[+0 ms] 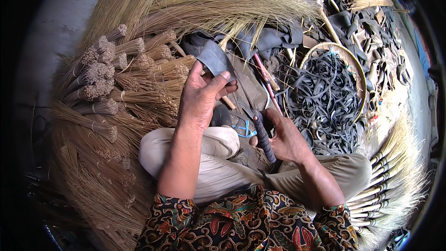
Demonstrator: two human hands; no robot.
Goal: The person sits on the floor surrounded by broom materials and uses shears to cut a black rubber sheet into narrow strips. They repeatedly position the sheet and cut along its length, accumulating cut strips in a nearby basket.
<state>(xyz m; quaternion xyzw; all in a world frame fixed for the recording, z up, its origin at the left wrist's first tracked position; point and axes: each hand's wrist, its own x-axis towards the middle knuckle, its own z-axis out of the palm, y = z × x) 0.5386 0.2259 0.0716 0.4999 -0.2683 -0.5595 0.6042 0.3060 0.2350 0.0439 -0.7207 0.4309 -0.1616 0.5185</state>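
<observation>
The round basket (361, 82) sits on the person's right side. To the left of the basket, the left hand (200, 89) is raised, with its arm reaching nearly straight up. It pinches a dark, flat, bendy piece (214, 59), with the thumb on the near side and the other fingers mostly tucked behind. The piece is well to the left of the basket.

The right hand (289, 138) is lower and closer to the basket, just left of the heap that comes out of it. Its arm slants up and in toward the left. This hand is wrapped around the handle of a knife (263, 135), which has dark stuff wound around it. The thin blade points up and away from the basket, toward the right edge of the dark piece. I can't tell if the two touch.

The basket is woven and pale. It is full of long, thin, dark strips (328, 94), all curly and tangled, and lots of them spill over its near side. Behind the basket and to its right lie many dark scraps (392, 49). Nearer the person than the basket, little brooms (371, 183) fan out. Far to the left of the basket are tied bundles of stalks (95, 76).
</observation>
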